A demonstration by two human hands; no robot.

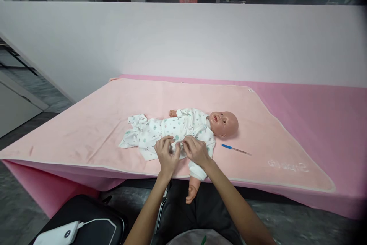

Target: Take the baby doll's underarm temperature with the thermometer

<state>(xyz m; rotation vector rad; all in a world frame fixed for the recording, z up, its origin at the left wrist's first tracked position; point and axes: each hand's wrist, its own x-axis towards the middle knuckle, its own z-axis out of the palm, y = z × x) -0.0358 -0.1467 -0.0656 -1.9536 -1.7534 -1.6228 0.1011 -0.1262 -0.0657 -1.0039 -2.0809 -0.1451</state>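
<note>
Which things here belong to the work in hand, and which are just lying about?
In use:
- printed outfit, touched by left hand and right hand
- doll wearing it
- peach blanket underneath

Apparently lying about:
- blue-ended stick near the doll's head
- white device at lower left

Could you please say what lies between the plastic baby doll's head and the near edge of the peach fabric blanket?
The head-camera view shows a thin blue-ended stick lying there on the peach blanket, apart from the doll's head.

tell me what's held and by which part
The left hand and right hand seem to pinch the printed outfit by its near side, mid-body; exact edge unclear.
</note>
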